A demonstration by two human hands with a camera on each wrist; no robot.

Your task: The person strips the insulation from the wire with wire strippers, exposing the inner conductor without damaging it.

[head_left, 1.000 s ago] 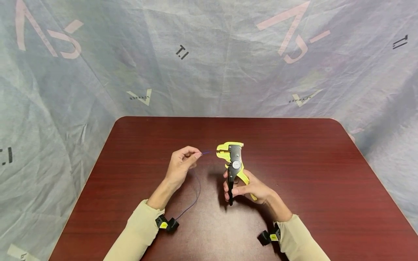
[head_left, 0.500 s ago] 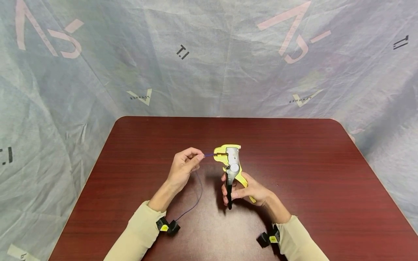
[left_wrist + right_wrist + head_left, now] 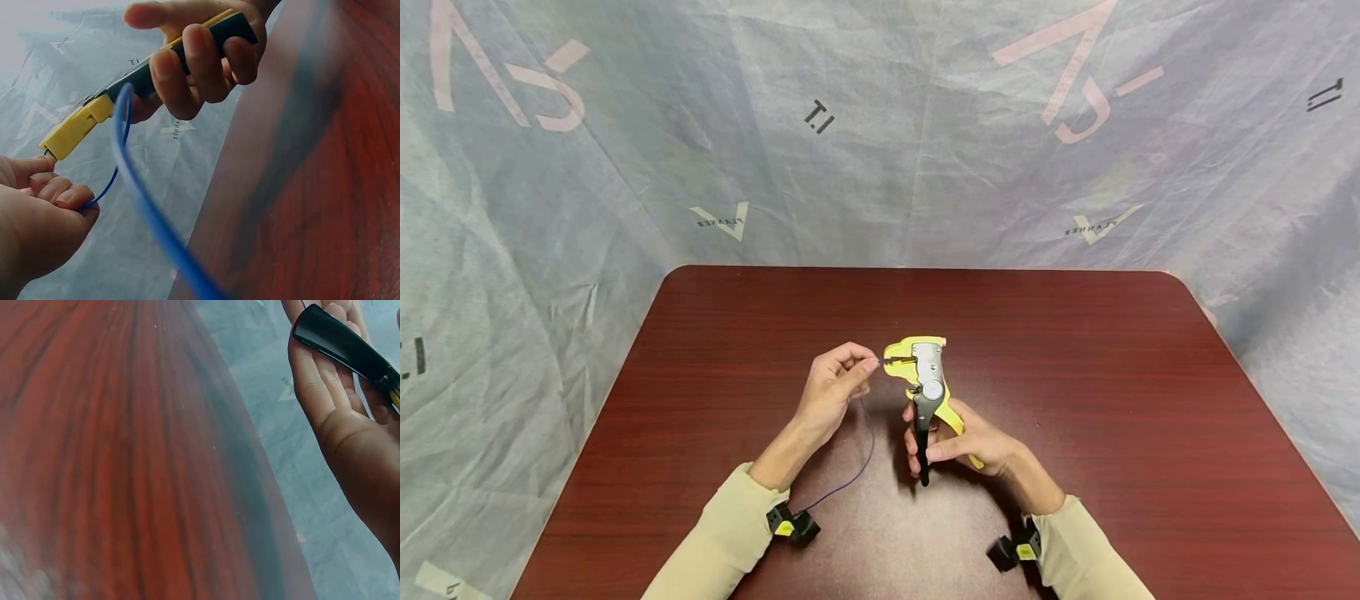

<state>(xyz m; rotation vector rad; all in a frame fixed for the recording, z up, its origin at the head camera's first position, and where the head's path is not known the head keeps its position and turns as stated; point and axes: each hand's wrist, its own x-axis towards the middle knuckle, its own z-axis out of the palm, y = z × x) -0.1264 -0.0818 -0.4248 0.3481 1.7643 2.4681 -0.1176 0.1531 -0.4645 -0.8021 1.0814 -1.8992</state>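
Between thumb and fingers, my left hand (image 3: 833,390) pinches a thin blue wire (image 3: 871,446) close to its end. The wire's tip sits in the mouth of a yellow and black wire stripper (image 3: 931,375), and the left fingertips are right beside that mouth. From the pinch, the wire loops down toward the left wrist; it shows large and blurred in the left wrist view. My right hand (image 3: 981,442) grips the stripper by its handles, which stand spread apart, tool head upward. A black handle (image 3: 344,347) lies across the right fingers in the right wrist view.
Both hands are above a dark red wooden table (image 3: 1097,375). A grey printed cloth (image 3: 880,167) hangs behind it and at both sides. Black cameras (image 3: 805,527) are strapped at the wrists.
The left hand has moved slightly right and the stripper slightly left and down. The wire's end, apart from the stripper a second ago, is now inside its mouth.
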